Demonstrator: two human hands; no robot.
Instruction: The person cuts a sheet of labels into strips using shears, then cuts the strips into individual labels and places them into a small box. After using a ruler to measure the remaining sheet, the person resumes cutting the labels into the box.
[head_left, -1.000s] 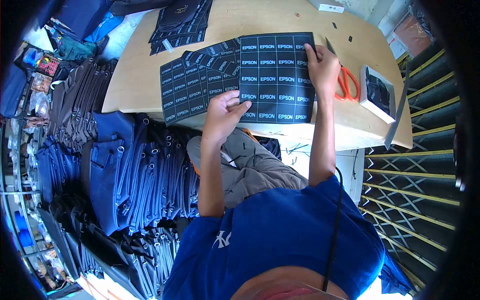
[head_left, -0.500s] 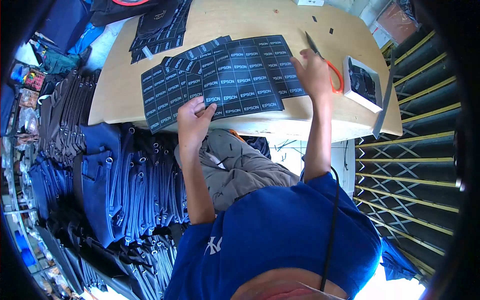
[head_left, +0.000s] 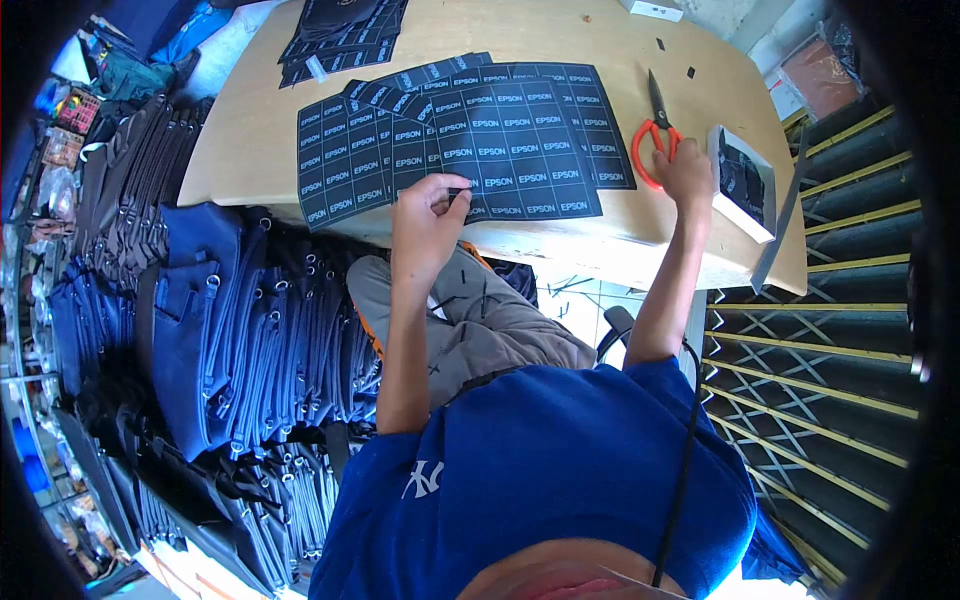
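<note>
My left hand (head_left: 430, 222) rests over the front part of a black sheet (head_left: 510, 150) printed with a grid of white EPSON labels. Its thumb and index finger are pinched together; what lies between them, if anything, is too small to make out. To the right, my right hand (head_left: 686, 178) has its fingers closed at the orange handles of a pair of scissors (head_left: 656, 120), which lie with the blades pointing away from me. More EPSON sheets (head_left: 340, 165) lie fanned out beneath and to the left of the top sheet.
A white box (head_left: 742, 185) with dark pieces stands right of the scissors, beside a long dark strip (head_left: 782, 225) along the table edge. More printed sheets (head_left: 345, 45) lie at the back left. Blue bags (head_left: 250, 340) are stacked left of my legs; a folding gate (head_left: 810, 350) stands right.
My right hand has come down onto the scissors' handles, and the scissors have turned. My left hand has moved from the sheet's edge further onto it, its fingers now pinched. The view has shifted slightly.
</note>
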